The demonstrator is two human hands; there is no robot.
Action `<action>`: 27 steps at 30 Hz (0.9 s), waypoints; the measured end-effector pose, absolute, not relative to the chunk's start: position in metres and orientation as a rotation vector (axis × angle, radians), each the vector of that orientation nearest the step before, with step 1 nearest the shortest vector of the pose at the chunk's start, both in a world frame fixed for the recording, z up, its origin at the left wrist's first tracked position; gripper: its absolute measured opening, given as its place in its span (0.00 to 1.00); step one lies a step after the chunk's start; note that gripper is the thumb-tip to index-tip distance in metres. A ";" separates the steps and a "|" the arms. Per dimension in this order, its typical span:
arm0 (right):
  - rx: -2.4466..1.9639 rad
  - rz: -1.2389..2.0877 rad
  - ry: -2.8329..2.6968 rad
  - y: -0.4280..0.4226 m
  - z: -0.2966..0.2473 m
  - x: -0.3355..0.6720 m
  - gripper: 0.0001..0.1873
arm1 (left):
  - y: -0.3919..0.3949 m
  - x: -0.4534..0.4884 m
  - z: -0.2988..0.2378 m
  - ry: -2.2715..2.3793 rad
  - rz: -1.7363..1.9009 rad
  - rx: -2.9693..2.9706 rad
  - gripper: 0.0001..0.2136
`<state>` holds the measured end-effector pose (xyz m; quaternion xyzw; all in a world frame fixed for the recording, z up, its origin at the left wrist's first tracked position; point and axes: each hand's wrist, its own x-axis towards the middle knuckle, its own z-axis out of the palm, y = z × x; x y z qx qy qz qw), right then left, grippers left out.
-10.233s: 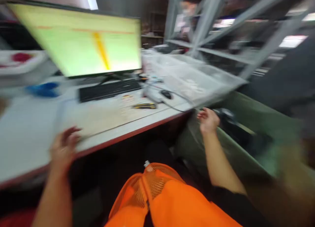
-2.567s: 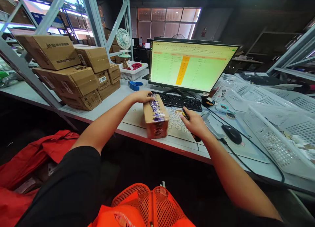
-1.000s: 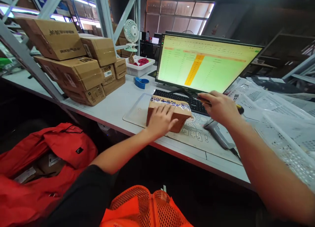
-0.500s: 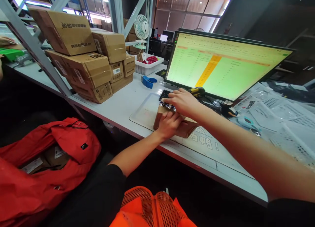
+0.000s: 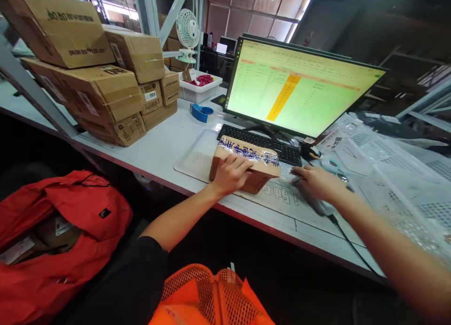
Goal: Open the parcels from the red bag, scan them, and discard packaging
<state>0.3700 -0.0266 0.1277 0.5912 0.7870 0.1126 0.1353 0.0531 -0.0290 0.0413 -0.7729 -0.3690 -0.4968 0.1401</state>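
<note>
Box [image 5: 264,166]: taped cardboard, on desk mat [image 5: 192,158], just in front of keyboard [image 5: 287,152]; blue print along top tape.
Left hand [image 5: 229,174]: fingers loosely bent, laid over box's near top edge, not wrapped around it.
Right hand [image 5: 319,181]: over scanner [image 5: 316,205], right of box; fingers blurred, can't tell if gripping or touching.
Monitor [image 5: 299,85]: lit spreadsheet, behind keyboard.
Cartons [image 5: 105,95]: stacked, left on desk [image 5: 160,151].

Left hand [image 5: 229,175]: rests on the taped box [image 5: 259,161], lying across its top edge
Right hand [image 5: 319,181]: at the grey scanner [image 5: 314,204], grip unclear
Mat [image 5: 195,154]: beneath the box
Keyboard [image 5: 287,152]: just behind the box
</note>
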 end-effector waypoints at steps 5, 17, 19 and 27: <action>1.890 0.103 2.268 -0.033 0.059 0.349 0.26 | -0.033 0.051 0.049 -1.170 -1.299 -2.296 0.10; 1.881 0.006 3.141 0.005 0.145 0.303 0.22 | -0.020 0.058 0.044 -1.162 -1.305 -2.225 0.13; 1.727 -0.106 3.168 0.015 0.158 0.277 0.21 | -0.018 0.058 0.045 -1.114 -1.352 -2.172 0.14; 1.453 -0.051 2.888 0.028 0.165 0.228 0.24 | -0.017 0.058 0.043 -1.049 -1.413 -2.135 0.17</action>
